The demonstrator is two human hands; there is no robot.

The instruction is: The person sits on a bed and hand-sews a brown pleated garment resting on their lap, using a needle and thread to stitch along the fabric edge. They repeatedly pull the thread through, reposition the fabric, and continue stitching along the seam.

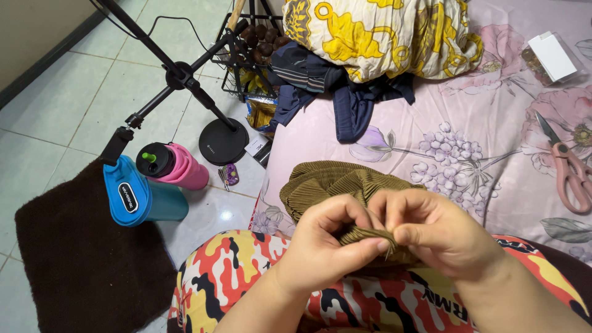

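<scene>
An olive-green ribbed cloth lies bunched on my lap and the edge of the bed. My left hand pinches a fold of it between thumb and fingers. My right hand grips the same fold from the right, fingertips touching those of the left. Whether a needle is held is too small to tell. My lap is covered by red, yellow and black camouflage fabric.
Pink-handled scissors lie on the floral pink bedsheet at right, a small white box beyond. A yellow patterned quilt and dark clothes lie at the back. Blue bottle, pink bottle, a black stand and brown mat are on the floor.
</scene>
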